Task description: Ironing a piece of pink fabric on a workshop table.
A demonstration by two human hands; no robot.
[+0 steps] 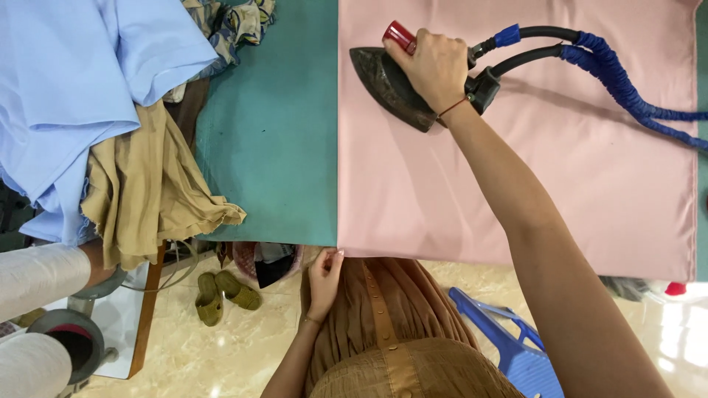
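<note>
Near the far edge of the green ironing table (269, 140), the right hand (435, 66) grips the steam iron (387, 85) flat on the pink cloth (516, 169). The left hand (324, 276) pinches the cloth's near corner; keeping it taut there should prevent creases.

Count, relative to the iron (391, 88): 1 iron, 2 hoses (538, 51) off its rear, 1 pink cloth (560, 184) under it, 1 blue (66, 81) and 1 tan garment (147, 191) far left, 2 olive slippers (225, 295) below-left on the floor.
</note>
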